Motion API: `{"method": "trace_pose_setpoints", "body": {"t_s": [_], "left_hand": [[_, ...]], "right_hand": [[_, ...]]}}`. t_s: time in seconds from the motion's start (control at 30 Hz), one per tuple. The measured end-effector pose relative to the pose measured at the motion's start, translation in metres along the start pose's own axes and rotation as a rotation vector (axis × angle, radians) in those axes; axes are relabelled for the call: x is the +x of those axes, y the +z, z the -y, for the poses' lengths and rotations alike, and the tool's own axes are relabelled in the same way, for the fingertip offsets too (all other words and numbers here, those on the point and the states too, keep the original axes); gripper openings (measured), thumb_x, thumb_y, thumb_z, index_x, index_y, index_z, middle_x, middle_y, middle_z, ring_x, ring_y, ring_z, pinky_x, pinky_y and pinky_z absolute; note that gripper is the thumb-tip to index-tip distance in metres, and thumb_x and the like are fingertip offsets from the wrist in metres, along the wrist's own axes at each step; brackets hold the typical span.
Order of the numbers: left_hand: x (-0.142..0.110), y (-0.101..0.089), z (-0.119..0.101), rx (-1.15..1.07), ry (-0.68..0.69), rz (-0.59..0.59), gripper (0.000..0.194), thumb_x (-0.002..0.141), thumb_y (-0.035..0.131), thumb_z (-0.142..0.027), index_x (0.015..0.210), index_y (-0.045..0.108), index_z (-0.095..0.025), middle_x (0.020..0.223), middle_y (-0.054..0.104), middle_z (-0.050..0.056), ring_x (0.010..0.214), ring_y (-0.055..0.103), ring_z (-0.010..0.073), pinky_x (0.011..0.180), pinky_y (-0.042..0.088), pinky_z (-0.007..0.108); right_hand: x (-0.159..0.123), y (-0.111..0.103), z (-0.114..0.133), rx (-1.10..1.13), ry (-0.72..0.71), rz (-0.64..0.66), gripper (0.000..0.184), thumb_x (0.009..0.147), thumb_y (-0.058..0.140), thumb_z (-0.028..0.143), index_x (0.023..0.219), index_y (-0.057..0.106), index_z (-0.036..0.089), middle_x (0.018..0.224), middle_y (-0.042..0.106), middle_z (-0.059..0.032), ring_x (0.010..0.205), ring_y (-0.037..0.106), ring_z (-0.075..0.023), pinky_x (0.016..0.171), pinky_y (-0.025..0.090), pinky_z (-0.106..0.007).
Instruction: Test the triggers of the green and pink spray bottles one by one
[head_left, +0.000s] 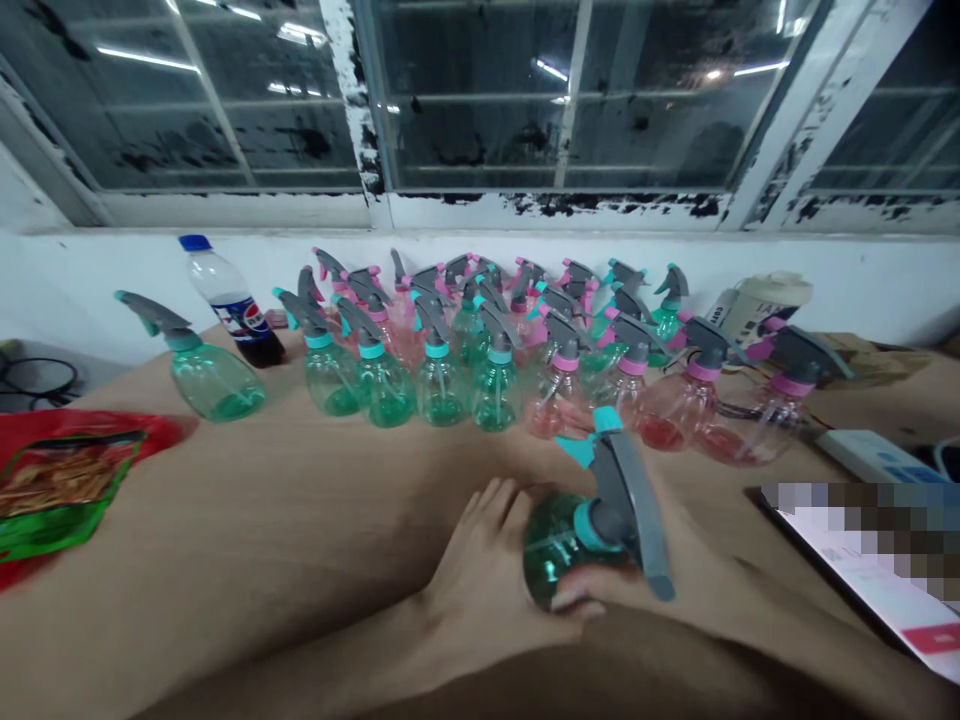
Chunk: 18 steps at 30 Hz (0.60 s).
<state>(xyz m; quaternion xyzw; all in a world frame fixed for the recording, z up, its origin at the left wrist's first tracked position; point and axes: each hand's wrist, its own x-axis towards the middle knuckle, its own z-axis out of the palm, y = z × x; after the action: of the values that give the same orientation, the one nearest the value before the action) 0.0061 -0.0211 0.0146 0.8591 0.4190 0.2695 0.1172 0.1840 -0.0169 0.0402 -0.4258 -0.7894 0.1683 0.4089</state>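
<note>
At the tabletop (pixel 337 510): tilted green bottle (pixel 544 548).
Left hand (pixel 480 560): curled round its side.
Right hand (pixel 694 560): holding it, thumb pressed on.
Grip: if loose, bottle may drop.

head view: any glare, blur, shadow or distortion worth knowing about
Head view: lamp reflections streak the dark windows, and small highlights dot the held green bottle; head view: a soft shadow darkens the table beside the left hand, itself slightly blurred; head view: the outer bottles lean outward, perhaps lens distortion.
</note>
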Motion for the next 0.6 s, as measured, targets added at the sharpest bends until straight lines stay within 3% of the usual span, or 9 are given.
{"method": "trace_pose_setpoints", "body": {"t_s": [0.07, 0.13, 0.23, 0.37, 0.5, 0.6], "left_hand": [[-0.015, -0.018, 0.012, 0.042, -0.040, -0.036, 0.075, 0.058, 0.071, -0.053, 0.120, 0.045, -0.019, 0.106, 0.059, 0.010, 0.101, 0.054, 0.0320, 0.092, 0.040, 0.053], [-0.031, -0.037, 0.030, 0.094, -0.137, -0.112, 0.068, 0.064, 0.070, -0.048, 0.120, 0.043, -0.020, 0.110, 0.058, 0.009, 0.104, 0.053, 0.0309, 0.090, 0.043, 0.049], [-0.052, -0.065, 0.066, 0.134, -0.272, -0.230, 0.051, 0.073, 0.064, -0.048, 0.114, 0.046, -0.023, 0.111, 0.058, 0.007, 0.102, 0.055, 0.0277, 0.087, 0.045, 0.045], [-0.068, -0.103, 0.114, 0.201, -0.472, -0.510, 0.050, 0.070, 0.060, -0.058, 0.101, 0.048, -0.021, 0.098, 0.060, 0.006, 0.089, 0.059, 0.0260, 0.076, 0.049, 0.041], [-0.073, -0.141, 0.150, 0.341, -0.637, -0.572, 0.062, 0.070, 0.060, -0.061, 0.110, 0.041, -0.017, 0.101, 0.058, 0.006, 0.092, 0.059, 0.0246, 0.078, 0.048, 0.038], [-0.074, -0.160, 0.176, 0.447, -0.725, -0.478, 0.065, 0.076, 0.055, -0.061, 0.119, 0.036, -0.016, 0.107, 0.057, 0.005, 0.097, 0.058, 0.0259, 0.079, 0.047, 0.038]], "right_hand": [[-0.001, -0.004, 0.004, 0.007, -0.019, 0.066, 0.110, 0.051, 0.078, 0.053, 0.139, 0.017, 0.026, 0.141, 0.033, -0.0124, 0.127, 0.036, -0.0347, 0.101, 0.036, -0.051], [-0.003, -0.007, 0.005, -0.015, -0.004, 0.130, 0.106, 0.056, 0.076, 0.053, 0.140, 0.015, 0.028, 0.146, 0.028, -0.0115, 0.131, 0.030, -0.0342, 0.104, 0.031, -0.053], [-0.009, -0.006, -0.003, -0.096, 0.059, 0.292, 0.087, 0.069, 0.068, 0.049, 0.137, 0.017, 0.033, 0.144, 0.033, -0.0080, 0.130, 0.033, -0.0310, 0.102, 0.035, -0.052], [-0.016, -0.001, -0.017, -0.195, 0.128, 0.428, 0.073, 0.076, 0.059, 0.051, 0.135, 0.020, 0.033, 0.140, 0.040, -0.0083, 0.126, 0.040, -0.0300, 0.100, 0.037, -0.053], [-0.015, -0.003, -0.017, -0.380, 0.123, 0.368, 0.064, 0.076, 0.055, 0.055, 0.131, 0.032, 0.033, 0.134, 0.047, -0.0073, 0.120, 0.046, -0.0327, 0.097, 0.037, -0.057], [-0.011, -0.006, -0.013, -0.550, 0.082, 0.324, 0.060, 0.073, 0.055, 0.059, 0.127, 0.040, 0.038, 0.128, 0.053, -0.0048, 0.114, 0.050, -0.0359, 0.094, 0.035, -0.063]]}}
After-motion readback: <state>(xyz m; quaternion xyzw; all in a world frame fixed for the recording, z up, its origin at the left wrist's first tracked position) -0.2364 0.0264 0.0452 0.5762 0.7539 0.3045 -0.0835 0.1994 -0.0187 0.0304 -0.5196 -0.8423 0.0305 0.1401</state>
